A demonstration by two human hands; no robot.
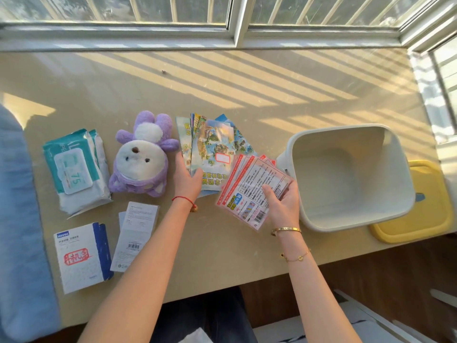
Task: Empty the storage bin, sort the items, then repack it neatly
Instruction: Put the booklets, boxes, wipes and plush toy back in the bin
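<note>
Looking approx. two-thirds done w/ the first two stages. Bin (pixel 351 179) sitting empty on the counter (pixel 222 82), right side, tipped toward the camera, nothing showing inside; yellow lid (pixel 420 219) lying flat just behind/under its right edge. So emptying judged finished.

Sorting appearing nearly finished, items lying in groups across the counter: wet-wipe packs (pixel 76 169) stacked at far left; plush toy (pixel 143 154) just beside them; white-and-blue box (pixel 81 256) at lower left w/ slim white boxes (pixel 136 238) beside it; fanned picture booklets (pixel 212 154) at centre; clear-sleeved sticker packs (pixel 249 189) overlapping the booklets' lower right corner.

Left hand (pixel 186 179) resting on the booklets' left edge, grip loosely curled, thumb on top of the fan, looking like squaring them up. Right hand (pixel 282 201) holding the sticker packs, grip pinching them: thumb on top, fingers curled round the right edge, packs fanned and partly lifted near the bin's rim.

Remaining, as a guess: tidying these two fans into neat stacks, then the whole repack — nothing back in the bin yet, lid not on.
</note>
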